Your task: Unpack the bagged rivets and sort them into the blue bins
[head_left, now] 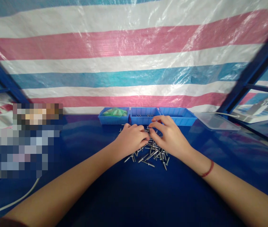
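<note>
Rivets (156, 154) lie in a loose pile just below the centre of the frame, and I watch them from my end through the head camera. Nearest, at the bottom of the frame, is the dark blue counter (134, 195); a white cable (27, 198) crosses the lower left. At the pile's near edge a few rivets lie apart from the rest, pointing various ways. Over its upper left I have the left hand (134, 137), its fingers (145, 135) bent down and close together; I cannot tell whether they grip a rivet. From the other side the right hand (169, 134) reaches over the upper right, thumb and fingertips curved close to one another; whether something thin sits between them I cannot make out.

Just behind the hands stand, in a row, a blue left bin (113, 121) holding a green bag (116, 112), a middle bin (144, 120) with a few metal pieces (150, 115), and a right bin (183, 121). I judge the work only partly along: most rivets lie loose on the counter, few pieces are in the middle bin. Behind everything hangs a striped sheet (124, 47).
</note>
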Demonstrator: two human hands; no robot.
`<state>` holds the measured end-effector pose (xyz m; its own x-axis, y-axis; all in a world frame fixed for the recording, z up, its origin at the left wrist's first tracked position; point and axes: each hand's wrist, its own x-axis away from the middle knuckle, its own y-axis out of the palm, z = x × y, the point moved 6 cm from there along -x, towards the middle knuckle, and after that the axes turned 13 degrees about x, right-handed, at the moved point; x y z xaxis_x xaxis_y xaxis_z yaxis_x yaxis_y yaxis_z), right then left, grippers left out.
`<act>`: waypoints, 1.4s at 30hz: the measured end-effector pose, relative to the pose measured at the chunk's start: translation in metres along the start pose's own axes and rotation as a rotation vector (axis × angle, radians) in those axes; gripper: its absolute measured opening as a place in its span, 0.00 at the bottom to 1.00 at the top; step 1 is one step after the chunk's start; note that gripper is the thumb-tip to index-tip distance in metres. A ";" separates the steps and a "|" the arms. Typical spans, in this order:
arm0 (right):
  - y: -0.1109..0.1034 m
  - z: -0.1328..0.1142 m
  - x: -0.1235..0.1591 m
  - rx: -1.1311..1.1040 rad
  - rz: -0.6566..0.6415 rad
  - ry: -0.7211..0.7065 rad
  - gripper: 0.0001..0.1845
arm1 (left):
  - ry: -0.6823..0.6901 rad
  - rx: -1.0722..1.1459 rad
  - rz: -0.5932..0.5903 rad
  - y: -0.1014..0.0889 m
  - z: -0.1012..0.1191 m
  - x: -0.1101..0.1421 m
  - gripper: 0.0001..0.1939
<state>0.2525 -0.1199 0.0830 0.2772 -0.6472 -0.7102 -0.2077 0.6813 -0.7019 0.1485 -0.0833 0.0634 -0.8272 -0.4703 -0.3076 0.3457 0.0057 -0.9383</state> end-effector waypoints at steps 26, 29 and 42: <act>0.008 0.004 0.004 -0.563 -0.057 0.421 0.10 | -0.145 0.494 0.407 -0.015 -0.007 0.010 0.06; 0.012 0.002 0.005 -0.760 -0.047 0.518 0.11 | -0.135 0.616 0.520 -0.017 -0.005 0.015 0.05; 0.018 0.002 0.010 -1.035 -0.079 0.738 0.11 | -0.295 1.047 0.581 -0.009 -0.017 0.017 0.06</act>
<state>0.2534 -0.1128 0.0635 -0.1943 -0.9365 -0.2921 -0.9388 0.2638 -0.2214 0.1241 -0.0763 0.0639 -0.3470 -0.8163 -0.4618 0.9295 -0.3650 -0.0533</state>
